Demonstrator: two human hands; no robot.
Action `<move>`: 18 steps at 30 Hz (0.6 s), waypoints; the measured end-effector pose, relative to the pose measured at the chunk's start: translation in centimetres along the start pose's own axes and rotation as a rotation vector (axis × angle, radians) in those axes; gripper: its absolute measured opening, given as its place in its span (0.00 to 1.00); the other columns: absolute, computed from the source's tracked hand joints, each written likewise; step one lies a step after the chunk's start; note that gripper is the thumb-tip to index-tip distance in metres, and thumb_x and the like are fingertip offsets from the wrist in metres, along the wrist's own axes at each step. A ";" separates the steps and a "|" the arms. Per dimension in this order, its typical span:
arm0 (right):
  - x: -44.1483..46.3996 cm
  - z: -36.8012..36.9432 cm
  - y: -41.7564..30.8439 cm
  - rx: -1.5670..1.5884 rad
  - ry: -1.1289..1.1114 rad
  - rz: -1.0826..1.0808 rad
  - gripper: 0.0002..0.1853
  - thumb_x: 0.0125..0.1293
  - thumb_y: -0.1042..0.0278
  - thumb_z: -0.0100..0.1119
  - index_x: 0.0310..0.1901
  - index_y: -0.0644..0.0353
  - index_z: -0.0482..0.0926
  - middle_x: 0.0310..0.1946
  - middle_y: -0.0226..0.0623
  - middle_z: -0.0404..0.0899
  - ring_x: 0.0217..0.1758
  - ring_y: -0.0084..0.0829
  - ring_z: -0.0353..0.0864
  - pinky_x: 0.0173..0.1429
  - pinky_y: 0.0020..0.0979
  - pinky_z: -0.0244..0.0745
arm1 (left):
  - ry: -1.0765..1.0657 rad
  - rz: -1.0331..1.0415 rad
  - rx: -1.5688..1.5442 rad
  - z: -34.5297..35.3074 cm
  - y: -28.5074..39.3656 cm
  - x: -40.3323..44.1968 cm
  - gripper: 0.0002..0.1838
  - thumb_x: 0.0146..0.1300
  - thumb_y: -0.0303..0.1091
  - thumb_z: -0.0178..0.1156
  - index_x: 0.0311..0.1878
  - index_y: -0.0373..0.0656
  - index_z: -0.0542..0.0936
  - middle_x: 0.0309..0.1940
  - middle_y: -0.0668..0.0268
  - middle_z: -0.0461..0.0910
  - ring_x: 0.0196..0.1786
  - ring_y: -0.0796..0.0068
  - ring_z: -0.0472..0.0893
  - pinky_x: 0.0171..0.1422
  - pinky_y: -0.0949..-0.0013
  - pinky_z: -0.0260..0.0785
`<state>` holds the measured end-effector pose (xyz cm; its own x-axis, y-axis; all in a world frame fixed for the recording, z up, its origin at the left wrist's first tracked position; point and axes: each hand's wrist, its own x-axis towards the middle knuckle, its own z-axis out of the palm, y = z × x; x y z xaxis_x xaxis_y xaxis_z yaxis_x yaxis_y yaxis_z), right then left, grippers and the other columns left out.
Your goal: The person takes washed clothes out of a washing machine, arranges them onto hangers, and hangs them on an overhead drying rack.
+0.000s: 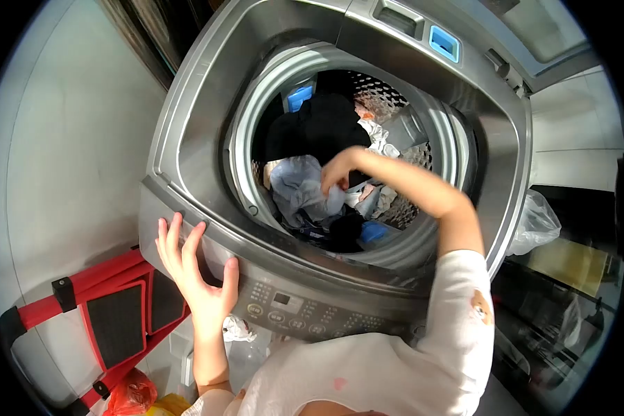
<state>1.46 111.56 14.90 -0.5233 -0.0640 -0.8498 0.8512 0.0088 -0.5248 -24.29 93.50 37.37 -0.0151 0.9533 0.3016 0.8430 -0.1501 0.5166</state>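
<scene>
A grey top-loading washing machine (291, 274) stands in front of me with its lid raised. Inside its drum (246, 149) lies a heap of clothes. My right hand (343, 170) reaches down into the drum, fingers curled closed at the edge of a light blue garment (298, 184); the fingertips are partly hidden. Black clothing (322, 128) lies just beyond that garment, and white cloth (374, 135) is to the right. My left hand (200, 270) rests on the machine's front left edge, fingers spread, holding nothing.
A red-framed step ladder (118, 315) leans at the left, with a red plastic bag (132, 394) below. On the right hangs a clear plastic bag (536, 223) beside dark shelving. The control panel (305, 312) faces me, and a blue-edged dispenser (444, 44) sits at the back rim.
</scene>
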 end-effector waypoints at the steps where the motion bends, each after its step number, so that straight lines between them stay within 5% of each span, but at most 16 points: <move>1: -3.8 -1.3 -1.0 0.049 0.057 -0.086 0.21 0.54 0.51 0.57 0.38 0.62 0.80 0.31 0.35 0.77 0.28 0.27 0.76 0.34 0.25 0.75 | 0.004 0.004 -0.002 0.0 -0.1 -0.1 0.27 0.43 0.36 0.60 0.51 0.43 0.72 0.61 0.54 0.61 0.68 0.48 0.51 0.68 0.44 0.35; 3: -12.9 -2.9 -4.2 0.142 0.206 -0.260 0.16 0.57 0.58 0.55 0.37 0.62 0.81 0.33 0.32 0.78 0.31 0.22 0.76 0.37 0.23 0.73 | 0.018 0.016 -0.010 0.0 -0.2 -0.1 0.27 0.43 0.36 0.61 0.51 0.43 0.72 0.61 0.55 0.62 0.68 0.49 0.51 0.69 0.43 0.35; 7: -26.3 -2.3 -9.5 0.253 0.606 -0.561 0.15 0.56 0.58 0.58 0.33 0.64 0.80 0.20 0.26 0.74 0.18 0.14 0.67 0.19 0.15 0.57 | -0.005 0.006 -0.001 -0.6 0.1 -0.1 0.28 0.42 0.36 0.62 0.51 0.44 0.72 0.61 0.57 0.62 0.69 0.51 0.52 0.70 0.44 0.33; 9: -31.6 0.3 -11.6 0.424 0.779 -0.674 0.13 0.52 0.60 0.64 0.34 0.59 0.81 0.26 0.24 0.78 0.29 0.14 0.74 0.32 0.17 0.67 | 0.026 0.017 -0.021 -0.6 0.1 -0.3 0.28 0.43 0.36 0.62 0.51 0.44 0.72 0.61 0.56 0.62 0.69 0.50 0.51 0.70 0.45 0.33; 13: -38.6 5.5 -15.2 0.349 0.997 -0.921 0.15 0.60 0.60 0.55 0.43 0.62 0.77 0.36 0.29 0.77 0.38 0.19 0.76 0.42 0.22 0.70 | 0.068 0.150 0.023 -1.0 1.3 0.2 0.29 0.43 0.36 0.63 0.52 0.43 0.71 0.57 0.56 0.66 0.65 0.52 0.60 0.68 0.44 0.38; 15: -40.8 6.9 -15.4 0.384 1.126 -1.049 0.16 0.64 0.62 0.50 0.47 0.65 0.74 0.42 0.33 0.77 0.46 0.24 0.75 0.51 0.26 0.69 | 0.013 0.281 -0.290 -1.9 4.7 2.7 0.35 0.43 0.36 0.66 0.57 0.41 0.67 0.57 0.53 0.67 0.62 0.56 0.64 0.66 0.54 0.52; 18: -41.9 10.1 -19.7 0.495 1.170 -1.297 0.20 0.60 0.61 0.51 0.49 0.67 0.73 0.44 0.39 0.78 0.47 0.32 0.76 0.56 0.32 0.69 | -0.118 0.446 -0.513 0.2 8.8 6.5 0.43 0.45 0.45 0.65 0.63 0.36 0.59 0.58 0.47 0.64 0.63 0.52 0.63 0.65 0.62 0.55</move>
<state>6.99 103.94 61.35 -0.3610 0.8708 0.3336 -0.2567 0.2511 -0.9333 -16.85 98.42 43.76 0.3573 0.7894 0.4992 0.3932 -0.6119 0.6863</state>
